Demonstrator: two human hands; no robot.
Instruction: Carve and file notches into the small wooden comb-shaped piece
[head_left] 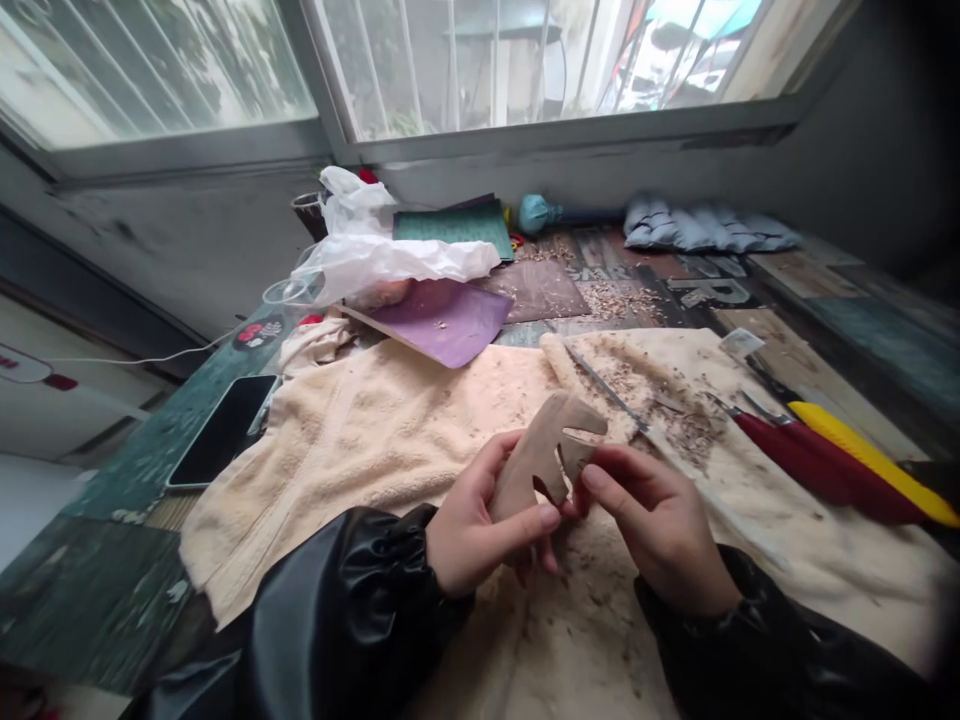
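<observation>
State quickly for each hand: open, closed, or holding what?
Left hand: closed around the lower end of the wooden piece.
Right hand: closed, fingertips pinching the same wooden piece at its notched edge.

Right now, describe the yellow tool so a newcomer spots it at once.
Start at the big cream towel. Along its right edge, long tool handles lie side by side. The yellow-handled tool is the outermost one and the only yellow one, next to the dark red handles.
</observation>
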